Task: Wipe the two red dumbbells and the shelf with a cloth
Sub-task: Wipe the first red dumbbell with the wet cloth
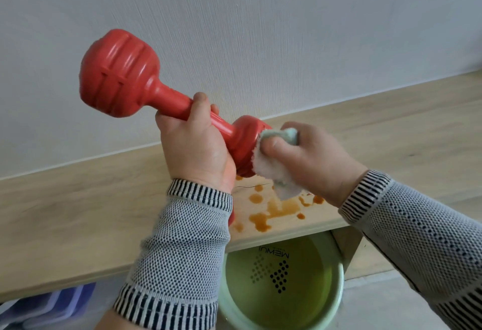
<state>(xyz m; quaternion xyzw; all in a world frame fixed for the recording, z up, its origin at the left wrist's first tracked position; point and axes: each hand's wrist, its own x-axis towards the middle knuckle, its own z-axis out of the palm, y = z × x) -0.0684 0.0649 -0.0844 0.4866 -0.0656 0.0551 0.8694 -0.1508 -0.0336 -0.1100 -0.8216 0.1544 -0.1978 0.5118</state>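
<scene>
left hand (198, 147) grips the red dumbbell (161, 100) handle, axis slanting far-left to near-right; right hand (310, 157) pinches cloth (273, 170) against its near end.

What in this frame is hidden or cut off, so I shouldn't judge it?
Head view only:
- Second dumbbell: only a red sliver shows beside the left sleeve.
- End face of the held dumbbell: covered by the cloth.
- Green bucket: partly under the shelf, cut by the bottom edge.

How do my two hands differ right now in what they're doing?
The left hand grips the red dumbbell by its handle; the right hand pinches a cloth. Left holds the dumbbell tilted above the shelf; right presses cloth against its lower head. Both wear striped-cuff sleeves.
</scene>
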